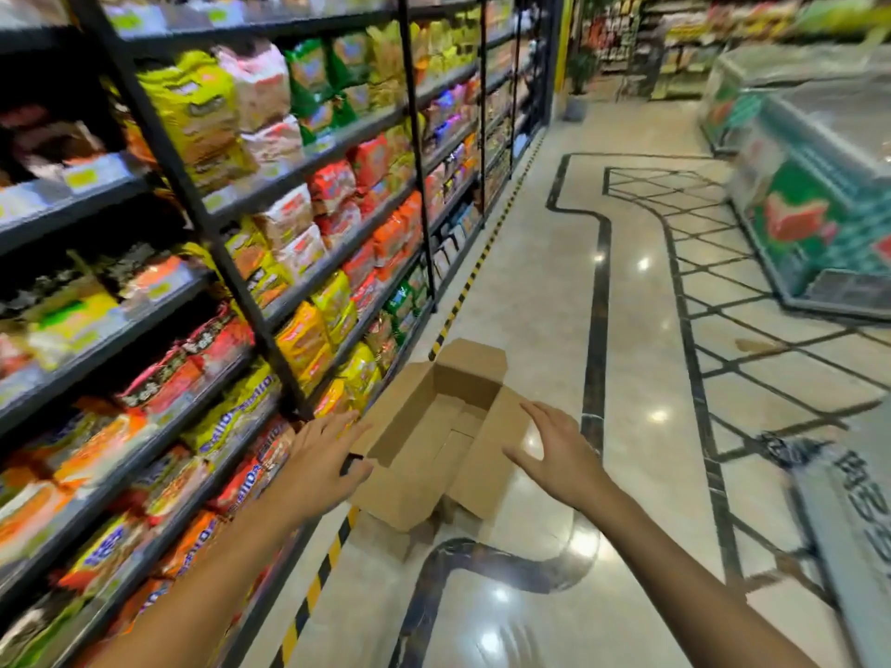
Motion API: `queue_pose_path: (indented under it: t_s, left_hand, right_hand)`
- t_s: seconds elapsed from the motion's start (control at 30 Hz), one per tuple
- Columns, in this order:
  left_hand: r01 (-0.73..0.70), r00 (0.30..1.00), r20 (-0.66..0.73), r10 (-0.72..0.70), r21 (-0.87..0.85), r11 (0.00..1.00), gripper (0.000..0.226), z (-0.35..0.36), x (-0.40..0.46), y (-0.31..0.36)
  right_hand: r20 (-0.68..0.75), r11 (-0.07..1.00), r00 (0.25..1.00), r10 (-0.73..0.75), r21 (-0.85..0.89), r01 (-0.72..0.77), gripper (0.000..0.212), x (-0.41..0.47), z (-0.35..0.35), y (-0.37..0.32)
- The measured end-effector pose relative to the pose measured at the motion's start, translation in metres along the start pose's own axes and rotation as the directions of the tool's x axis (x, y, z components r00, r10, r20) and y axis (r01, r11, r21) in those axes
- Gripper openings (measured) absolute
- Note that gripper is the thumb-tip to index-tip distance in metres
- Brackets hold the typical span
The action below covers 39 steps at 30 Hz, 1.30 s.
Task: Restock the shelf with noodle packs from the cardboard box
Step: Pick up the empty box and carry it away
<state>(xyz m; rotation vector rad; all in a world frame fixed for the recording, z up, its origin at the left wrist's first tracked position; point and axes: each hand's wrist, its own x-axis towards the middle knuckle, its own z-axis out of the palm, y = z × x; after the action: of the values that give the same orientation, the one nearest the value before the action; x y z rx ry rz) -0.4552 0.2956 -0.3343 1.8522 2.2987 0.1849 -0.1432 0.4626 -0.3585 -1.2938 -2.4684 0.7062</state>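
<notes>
An open cardboard box (pixel 434 426) sits on the shiny floor beside the shelf, flaps spread, and I see no packs inside it. My left hand (pixel 323 455) reaches toward its left flap with straight fingers, holding nothing. My right hand (pixel 554 450) hovers over the right flap, fingers spread and empty. The black metal shelf (pixel 231 277) on the left is packed with colourful noodle packs (pixel 308 344) on every level.
A chest freezer (pixel 810 200) stands at the right of the aisle. Yellow-black hazard tape (pixel 318 580) runs along the shelf base. A grey object (pixel 848 532) with printed letters sits at the right edge. More shelves stand at the far end.
</notes>
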Motion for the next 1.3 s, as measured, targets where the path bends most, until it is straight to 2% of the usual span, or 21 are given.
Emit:
queue_pose_path:
  t_s: [0.23, 0.33, 0.5, 0.57, 0.7, 0.77, 0.87, 1.0, 1.1, 1.23, 1.3]
  left_hand:
    - [-0.032, 0.997, 0.070, 0.032, 0.001, 0.999, 0.077, 0.019, 0.092, -0.035]
    - [-0.051, 0.993, 0.101, 0.054, -0.035, 0.998, 0.076, 0.031, 0.130, -0.063]
    - [-0.064, 0.980, 0.182, 0.075, -0.065, 0.996, 0.084, 0.057, 0.214, -0.131]
    - [-0.068, 0.974, 0.211, 0.087, -0.096, 0.993, 0.084, 0.069, 0.253, -0.167]
    - [-0.068, 0.951, 0.287, 0.113, -0.162, 0.984, 0.079, 0.089, 0.320, -0.230]
    - [-0.063, 0.935, 0.330, 0.133, -0.216, 0.974, 0.068, 0.099, 0.345, -0.254]
    - [-0.099, 0.917, 0.349, 0.194, -0.272, 0.957, 0.065, 0.132, 0.379, -0.291]
    - [-0.076, 0.898, 0.389, 0.203, -0.319, 0.945, 0.063, 0.171, 0.418, -0.315]
    - [0.006, 0.909, 0.397, 0.123, -0.308, 0.951, 0.061, 0.202, 0.445, -0.321]
    - [0.089, 0.873, 0.483, 0.072, -0.302, 0.949, 0.069, 0.268, 0.467, -0.341]
    - [0.099, 0.876, 0.478, 0.066, -0.311, 0.945, 0.070, 0.304, 0.475, -0.351]
  right_hand:
    - [0.018, 0.992, 0.993, 0.120, 0.036, -0.120, 0.088, 0.069, 0.014, 0.036]
    - [0.064, 0.985, 0.985, 0.163, 0.039, -0.165, 0.083, 0.101, 0.034, 0.040]
    - [0.070, 0.972, 0.970, 0.232, 0.021, -0.234, 0.083, 0.176, 0.067, 0.040]
    - [0.068, 0.961, 0.959, 0.276, 0.012, -0.277, 0.091, 0.208, 0.086, 0.034]
    - [0.121, 0.911, 0.906, 0.405, 0.035, -0.412, 0.110, 0.263, 0.142, 0.023]
    - [0.156, 0.880, 0.873, 0.461, 0.042, -0.473, 0.099, 0.285, 0.167, 0.017]
    - [0.160, 0.848, 0.844, 0.511, 0.063, -0.526, 0.080, 0.313, 0.194, 0.012]
    - [0.187, 0.806, 0.801, 0.569, 0.067, -0.588, 0.080, 0.340, 0.227, 0.025]
    - [0.186, 0.776, 0.779, 0.599, 0.109, -0.622, 0.079, 0.362, 0.261, 0.047]
    - [0.214, 0.678, 0.706, 0.675, 0.196, -0.708, 0.084, 0.380, 0.322, 0.090]
    - [0.247, 0.647, 0.680, 0.690, 0.211, -0.733, 0.086, 0.383, 0.359, 0.115]
